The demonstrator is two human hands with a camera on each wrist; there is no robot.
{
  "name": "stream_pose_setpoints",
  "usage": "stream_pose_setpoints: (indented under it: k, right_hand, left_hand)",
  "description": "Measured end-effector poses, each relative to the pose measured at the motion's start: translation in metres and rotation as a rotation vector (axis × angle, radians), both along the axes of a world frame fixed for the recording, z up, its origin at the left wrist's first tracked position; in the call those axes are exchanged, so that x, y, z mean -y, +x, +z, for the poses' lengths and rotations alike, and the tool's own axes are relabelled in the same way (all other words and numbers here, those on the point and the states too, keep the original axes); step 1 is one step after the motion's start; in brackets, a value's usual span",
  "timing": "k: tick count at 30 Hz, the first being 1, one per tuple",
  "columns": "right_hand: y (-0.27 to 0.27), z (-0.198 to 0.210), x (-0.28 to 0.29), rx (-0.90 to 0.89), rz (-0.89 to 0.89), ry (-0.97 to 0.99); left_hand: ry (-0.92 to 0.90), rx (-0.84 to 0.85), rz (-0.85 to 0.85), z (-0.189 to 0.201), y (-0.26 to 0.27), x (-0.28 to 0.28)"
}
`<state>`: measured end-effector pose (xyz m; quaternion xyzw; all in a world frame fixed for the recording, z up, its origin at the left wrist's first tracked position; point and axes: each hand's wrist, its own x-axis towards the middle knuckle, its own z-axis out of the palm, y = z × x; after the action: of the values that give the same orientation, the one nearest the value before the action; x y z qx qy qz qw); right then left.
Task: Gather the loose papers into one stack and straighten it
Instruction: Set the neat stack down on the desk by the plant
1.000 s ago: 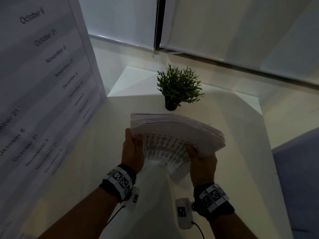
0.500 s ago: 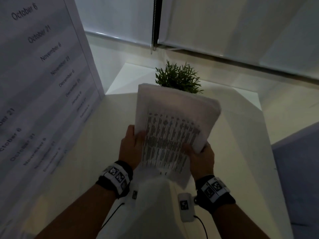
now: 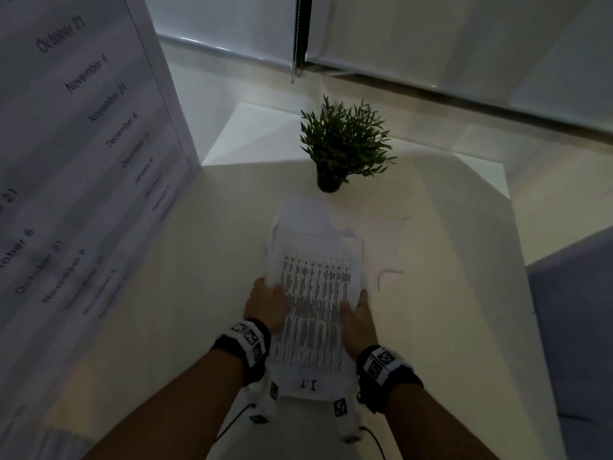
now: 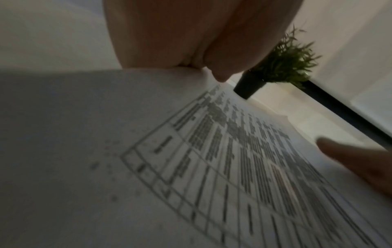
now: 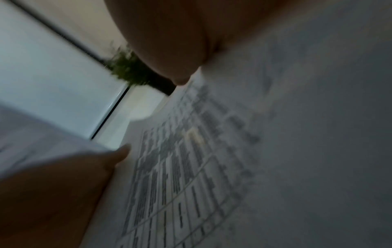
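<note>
A thick stack of white papers [image 3: 315, 293] lies lengthwise between my hands, low over the white table [image 3: 447, 260], its printed table sheet facing up. Several sheets stick out unevenly at the far end [image 3: 303, 214]. My left hand [image 3: 265, 302] grips the stack's left edge and my right hand [image 3: 361, 318] grips its right edge. In the left wrist view the thumb [image 4: 350, 161] lies on the top sheet [image 4: 233, 159]. The right wrist view shows the same, thumb [image 5: 89, 169] on the paper [image 5: 191, 167]. The fingers are hidden under the stack.
A small potted plant [image 3: 341, 147] stands just beyond the stack's far end. A tall white board printed with dates [image 3: 83, 144] leans along the left side. Window blinds with a cord [image 3: 300, 34] run behind. A grey-blue seat [image 3: 574, 320] sits beyond the table's right edge.
The stack was raised and fanned, then tipped up on end in front of the plant. Now both hands have brought it down low and nearly flat, closer to me.
</note>
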<state>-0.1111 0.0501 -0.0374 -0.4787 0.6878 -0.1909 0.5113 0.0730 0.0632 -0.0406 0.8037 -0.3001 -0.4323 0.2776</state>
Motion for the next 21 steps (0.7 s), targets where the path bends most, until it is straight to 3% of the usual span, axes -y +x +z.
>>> stream_pose_setpoints:
  k: [6,12,15,21]
  right_hand:
    - [-0.016,0.001,-0.002,0.015,-0.033,0.010]
    - [-0.011,0.001,-0.009,-0.103,0.072,-0.050]
    - [-0.013,0.004,-0.005,-0.074,0.094,-0.005]
    - [-0.024,-0.012,-0.022,-0.088,-0.077,0.086]
  left_hand:
    - [0.009,-0.057,0.006,-0.001,0.012,-0.007]
    - [0.053,-0.039,-0.166,-0.010,-0.001,-0.028]
    - [0.056,-0.096,-0.145,-0.009,0.003,-0.028]
    - [0.041,-0.078,0.021,0.000,0.005,-0.040]
